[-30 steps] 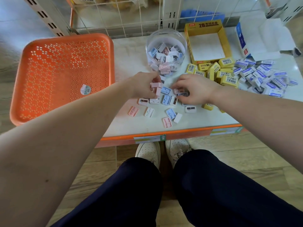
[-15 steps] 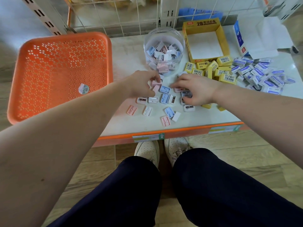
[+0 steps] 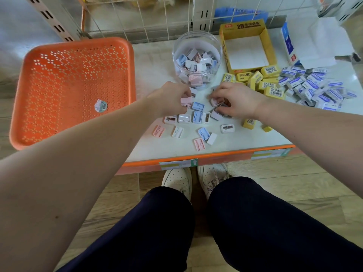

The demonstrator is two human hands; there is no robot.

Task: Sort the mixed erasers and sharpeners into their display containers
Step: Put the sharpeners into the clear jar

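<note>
Near the middle of the shelf (image 3: 153, 65), just in front of the clear jar (image 3: 175, 54) part-filled with sharpeners, the left grip (image 3: 172, 99) pinches a pink sharpener (image 3: 185, 100) and the right grip (image 3: 235, 101) curls round a pale sharpener (image 3: 215, 102). Loose sharpeners (image 3: 197, 116) lie scattered toward the front edge, while yellow erasers (image 3: 272, 91) and blue-and-white erasers (image 3: 312, 85) are heaped toward the right edge, by the open yellow box (image 3: 242, 26).

Bare shelf strip (image 3: 153, 65) btwn orange basket (image 3: 74, 85) & clear jar (image 3: 176, 61); loose sharpeners (image 3: 197, 116) in front, eraser piles (image 3: 306, 85) rt
</note>
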